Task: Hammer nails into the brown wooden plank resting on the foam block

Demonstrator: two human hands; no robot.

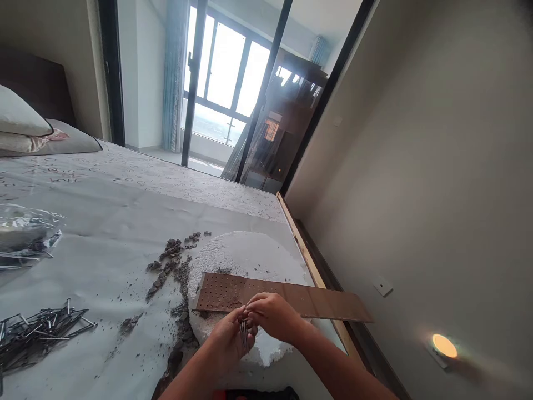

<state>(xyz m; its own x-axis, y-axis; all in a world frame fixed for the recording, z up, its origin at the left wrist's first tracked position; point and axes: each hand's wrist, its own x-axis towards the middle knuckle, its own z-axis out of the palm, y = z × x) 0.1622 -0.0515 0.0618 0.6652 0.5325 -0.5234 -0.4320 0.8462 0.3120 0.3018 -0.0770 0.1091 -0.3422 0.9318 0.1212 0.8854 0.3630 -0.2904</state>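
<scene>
A brown wooden strip with many small holes at its left end lies across a white foam disc. Both my hands meet over the strip's near edge. My left hand is closed round a small bunch of thin nails that point down. My right hand pinches its fingertips together at the top of that bunch; I cannot tell whether it holds a nail of its own.
A heap of loose nails lies at the left on the grey sheet. Dark crumbs and rubble trail along the disc's left side. A clear plastic bag sits far left. A wall with a lit night light stands right.
</scene>
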